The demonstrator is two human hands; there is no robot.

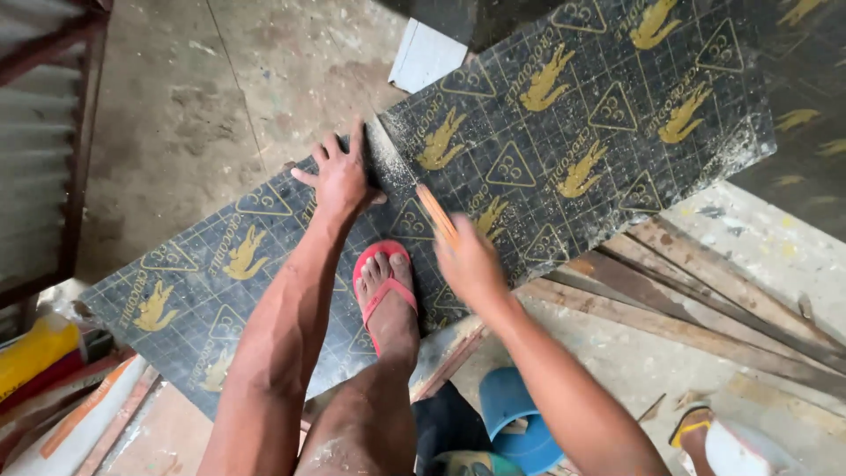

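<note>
A long black plywood board [564,115] with yellow printed marks lies slanted across the floor. My left hand [339,176] presses flat on it, fingers spread, next to a pale sawdust-lined cut line [388,159]. My right hand [467,260] is blurred and grips a thin tan pencil-like stick [436,211] that points toward the cut line. A foot in a red flip-flop [383,286] stands on the board between my arms.
Rough wooden planks [696,300] lie under the board at right. A blue plastic container [515,419] sits below. A white sheet [427,53] lies beyond the board. A rusty metal frame [75,132] stands at left on the concrete floor.
</note>
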